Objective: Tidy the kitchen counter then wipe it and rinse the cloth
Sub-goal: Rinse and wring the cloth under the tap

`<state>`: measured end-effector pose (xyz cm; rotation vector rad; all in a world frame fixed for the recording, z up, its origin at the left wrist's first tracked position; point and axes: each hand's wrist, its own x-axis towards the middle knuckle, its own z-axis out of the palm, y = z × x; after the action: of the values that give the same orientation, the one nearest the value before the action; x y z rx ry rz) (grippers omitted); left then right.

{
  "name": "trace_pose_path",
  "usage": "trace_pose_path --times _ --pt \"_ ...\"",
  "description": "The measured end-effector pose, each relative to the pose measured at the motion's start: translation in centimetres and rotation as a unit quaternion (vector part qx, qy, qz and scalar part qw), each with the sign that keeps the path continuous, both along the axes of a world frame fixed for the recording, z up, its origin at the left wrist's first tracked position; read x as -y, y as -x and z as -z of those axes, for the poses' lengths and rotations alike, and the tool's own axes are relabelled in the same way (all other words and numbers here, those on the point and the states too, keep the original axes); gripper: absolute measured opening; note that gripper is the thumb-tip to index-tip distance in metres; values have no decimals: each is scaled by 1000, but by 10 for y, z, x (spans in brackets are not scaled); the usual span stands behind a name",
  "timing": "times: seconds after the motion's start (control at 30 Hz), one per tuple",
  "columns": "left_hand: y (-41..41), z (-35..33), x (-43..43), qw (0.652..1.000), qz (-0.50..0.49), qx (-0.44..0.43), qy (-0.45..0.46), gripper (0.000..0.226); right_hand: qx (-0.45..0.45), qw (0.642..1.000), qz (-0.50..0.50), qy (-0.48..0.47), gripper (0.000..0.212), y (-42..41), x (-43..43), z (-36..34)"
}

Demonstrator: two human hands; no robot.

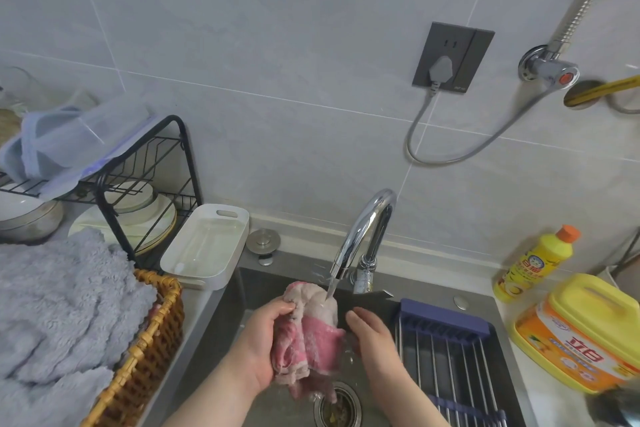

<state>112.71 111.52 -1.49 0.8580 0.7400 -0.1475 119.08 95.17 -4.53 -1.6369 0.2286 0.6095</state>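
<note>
Under the tap [363,232], over the sink [221,322], one pink cloth [317,333] is held bunched, its long axis upright from stream to drain [341,409]. It is gripped by the left hand [266,340], fingers curled round its left side. The right hand [372,333] is seen just beside its right edge, fingers straight and together; contact cannot be judged. One cloth, one tap, two hands are counted.

- yellow bottle [530,267]: label reads "白猫" in red.
- yellow-lidded tub [581,340]: label reads "立白" in red; smaller print illegible.
- wall socket [453,57]: corner mark illegible.
</note>
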Motion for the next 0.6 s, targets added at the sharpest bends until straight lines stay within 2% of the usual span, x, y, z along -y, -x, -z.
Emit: trace_pose_path --times 0.03,0.1,0.17,0.23,0.3,0.37,0.43,0.53,0.6 --pt "-1 1 0 999 -11 -4 31 43 -54 997 -29 -41 56 1 -1 1" --pt "-1 0 3 997 -10 15 81 55 -150 974 -60 -159 64 7 -4 -1" --pt "-2 0 3 996 21 33 75 57 -162 962 -58 -211 55 8 -7 -9" --pt "-3 -3 1 999 27 43 12 52 -130 969 -27 -207 37 4 -11 -10" --pt "-5 0 -4 997 -9 12 -73 40 -86 981 -5 -174 19 2 -16 -13" --pt "-3 5 -5 993 -31 -5 -111 31 -4 995 -18 -98 16 2 -25 -13" --pt "0 8 -3 989 -38 -8 -144 34 79 996 -31 -27 14 4 -34 -13" --pt "6 2 5 969 -19 9 -246 31 133 990 -31 30 19 7 -48 -15" --pt "6 1 8 953 -42 21 -301 33 158 976 -71 130 28 6 -55 -15"
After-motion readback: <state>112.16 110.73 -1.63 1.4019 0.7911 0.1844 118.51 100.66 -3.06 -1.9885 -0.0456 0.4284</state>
